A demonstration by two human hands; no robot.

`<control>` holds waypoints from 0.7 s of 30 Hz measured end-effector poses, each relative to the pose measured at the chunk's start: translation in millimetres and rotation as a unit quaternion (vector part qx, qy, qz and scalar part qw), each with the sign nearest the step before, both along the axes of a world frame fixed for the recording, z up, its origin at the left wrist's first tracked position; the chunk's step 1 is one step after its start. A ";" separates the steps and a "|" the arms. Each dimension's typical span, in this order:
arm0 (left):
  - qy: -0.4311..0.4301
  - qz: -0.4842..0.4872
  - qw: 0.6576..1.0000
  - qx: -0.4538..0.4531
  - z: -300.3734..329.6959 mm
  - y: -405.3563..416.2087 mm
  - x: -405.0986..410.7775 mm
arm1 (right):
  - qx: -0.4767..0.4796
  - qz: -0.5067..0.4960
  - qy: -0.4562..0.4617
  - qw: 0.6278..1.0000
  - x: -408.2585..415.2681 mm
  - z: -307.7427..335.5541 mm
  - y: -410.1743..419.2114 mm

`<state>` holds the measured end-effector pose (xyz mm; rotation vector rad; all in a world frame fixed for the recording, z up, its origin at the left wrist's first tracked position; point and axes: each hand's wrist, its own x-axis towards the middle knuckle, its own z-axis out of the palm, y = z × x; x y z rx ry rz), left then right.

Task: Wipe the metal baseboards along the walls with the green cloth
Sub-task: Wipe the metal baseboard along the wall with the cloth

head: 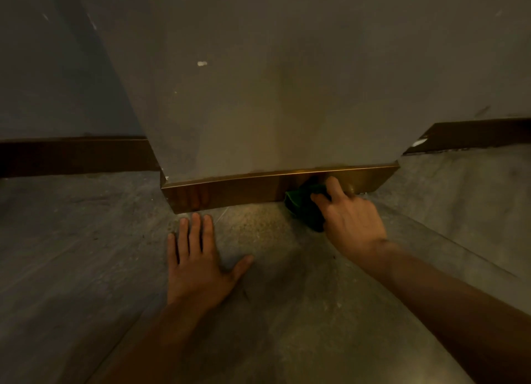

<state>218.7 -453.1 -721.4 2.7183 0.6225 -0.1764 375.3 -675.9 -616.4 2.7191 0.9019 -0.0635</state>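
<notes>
A shiny bronze metal baseboard (244, 186) runs along the foot of a wall section that juts out toward me. My right hand (352, 222) grips a bunched green cloth (304, 208) and presses it against the right part of this baseboard, down where it meets the floor. My left hand (198, 260) lies flat on the floor with fingers spread, just in front of the baseboard's left end. Its fingers are mirrored in the metal.
Darker baseboards continue on the recessed walls at the left (74, 155) and at the far right (471, 136). The grey-beige wall (273, 81) rises above. The floor (86, 254) is speckled grey stone with a dim light pool near the hands.
</notes>
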 end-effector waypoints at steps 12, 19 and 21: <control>-0.100 -0.089 0.967 -0.219 58.8 0.4 3.6 | 0.329 -0.063 0.238 0.912 -54.6 15.9 36.4; -0.186 -0.106 0.946 -0.245 73.8 -6.8 4.6 | 0.474 -0.090 0.364 0.796 -71.4 1.4 36.9; -0.195 -0.106 0.952 -0.210 78.8 -6.5 6.6 | 0.474 -0.075 0.320 0.817 -70.7 -0.1 33.4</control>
